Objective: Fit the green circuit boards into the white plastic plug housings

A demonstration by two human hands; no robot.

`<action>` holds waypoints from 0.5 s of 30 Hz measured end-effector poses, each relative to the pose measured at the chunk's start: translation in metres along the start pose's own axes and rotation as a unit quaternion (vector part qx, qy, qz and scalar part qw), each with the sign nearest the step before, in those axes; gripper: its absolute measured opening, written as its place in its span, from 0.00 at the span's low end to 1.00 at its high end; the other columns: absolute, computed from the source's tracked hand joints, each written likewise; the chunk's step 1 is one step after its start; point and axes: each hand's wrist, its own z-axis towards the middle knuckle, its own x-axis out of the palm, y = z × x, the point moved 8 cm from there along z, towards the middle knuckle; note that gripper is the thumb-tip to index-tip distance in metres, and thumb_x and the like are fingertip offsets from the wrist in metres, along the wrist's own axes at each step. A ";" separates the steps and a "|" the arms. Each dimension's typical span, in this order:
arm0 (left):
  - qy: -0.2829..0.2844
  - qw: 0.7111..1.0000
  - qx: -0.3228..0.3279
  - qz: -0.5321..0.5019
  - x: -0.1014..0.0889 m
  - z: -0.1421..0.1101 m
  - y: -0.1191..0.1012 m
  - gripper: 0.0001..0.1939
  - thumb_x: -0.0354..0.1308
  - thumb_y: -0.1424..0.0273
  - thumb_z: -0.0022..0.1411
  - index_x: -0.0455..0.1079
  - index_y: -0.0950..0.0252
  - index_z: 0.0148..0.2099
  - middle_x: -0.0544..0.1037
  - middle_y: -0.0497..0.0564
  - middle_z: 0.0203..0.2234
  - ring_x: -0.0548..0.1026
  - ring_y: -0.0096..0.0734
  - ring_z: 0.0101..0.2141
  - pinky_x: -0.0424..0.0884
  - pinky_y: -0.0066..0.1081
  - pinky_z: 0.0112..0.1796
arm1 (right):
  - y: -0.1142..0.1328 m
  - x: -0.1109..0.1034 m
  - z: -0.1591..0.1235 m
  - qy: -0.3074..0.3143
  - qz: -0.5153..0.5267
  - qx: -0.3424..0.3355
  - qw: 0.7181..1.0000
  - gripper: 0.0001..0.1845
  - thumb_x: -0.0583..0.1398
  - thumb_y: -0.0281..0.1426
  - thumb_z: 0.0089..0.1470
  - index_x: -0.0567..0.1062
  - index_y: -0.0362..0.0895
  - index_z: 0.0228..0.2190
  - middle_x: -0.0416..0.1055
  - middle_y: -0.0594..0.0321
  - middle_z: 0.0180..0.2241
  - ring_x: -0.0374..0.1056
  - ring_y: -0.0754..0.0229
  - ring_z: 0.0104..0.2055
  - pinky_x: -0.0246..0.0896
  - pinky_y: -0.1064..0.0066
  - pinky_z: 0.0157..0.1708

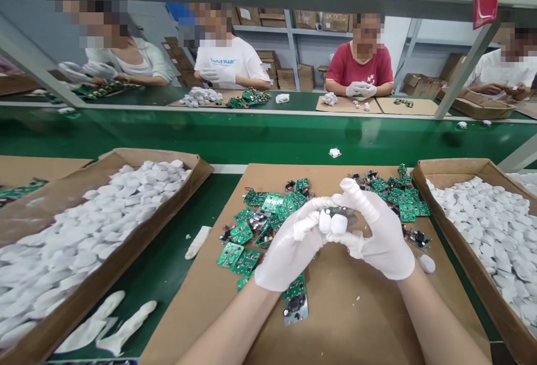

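Note:
Both of my gloved hands meet above the cardboard sheet, fingers closed around a small white plastic casing (338,224). My left hand (289,247) grips it from the left, and my right hand (384,236) holds its right side. A darker, greyish part shows behind the casing, too blurred to name. Beneath and left of my left hand lie loose green circuit boards (241,233), some with black components. More circuit boards (392,192) lie beyond my right hand. Near my right wrist rests a single white casing piece (427,264). Fingers hide part of what I hold.
Cardboard trays full of white casing pieces flank me, the left tray (168,225) and the right tray (453,242). White finger covers (126,326) lie at lower left. Across the green conveyor belt (251,136), several people work behind a metal frame.

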 end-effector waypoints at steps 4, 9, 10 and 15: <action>-0.022 0.996 -0.005 0.090 -0.005 0.003 -0.003 0.16 0.61 0.57 0.57 0.74 0.65 0.40 0.69 0.47 0.25 0.67 0.30 0.27 0.67 0.31 0.29 | 0.002 0.009 -0.001 0.033 -0.010 -0.084 0.996 0.38 0.56 0.37 0.65 0.42 0.50 0.68 0.72 0.65 0.26 0.68 0.55 0.28 0.63 0.66 0.28; -0.091 0.948 -0.023 0.305 -0.017 0.001 -0.003 0.13 0.65 0.69 0.53 0.61 0.63 0.26 0.64 0.41 0.19 0.59 0.20 0.20 0.55 0.25 0.22 | 0.002 0.017 -0.005 0.062 -0.045 -0.102 0.992 0.37 0.55 0.36 0.66 0.43 0.42 0.68 0.65 0.71 0.17 0.63 0.57 0.22 0.54 0.68 0.23; -0.095 0.946 -0.021 0.309 -0.016 0.000 -0.003 0.15 0.64 0.70 0.53 0.58 0.63 0.25 0.63 0.40 0.19 0.59 0.19 0.19 0.54 0.24 0.21 | 0.004 0.018 -0.006 0.065 -0.051 -0.109 0.991 0.37 0.55 0.36 0.67 0.43 0.41 0.67 0.65 0.71 0.16 0.63 0.56 0.23 0.54 0.68 0.23; -0.128 0.943 0.011 0.307 -0.018 0.000 -0.006 0.15 0.62 0.69 0.52 0.56 0.62 0.25 0.63 0.41 0.19 0.59 0.20 0.20 0.54 0.25 0.22 | 0.006 0.025 -0.009 0.087 -0.078 -0.121 0.986 0.36 0.54 0.37 0.67 0.42 0.40 0.67 0.69 0.68 0.18 0.65 0.55 0.23 0.54 0.67 0.23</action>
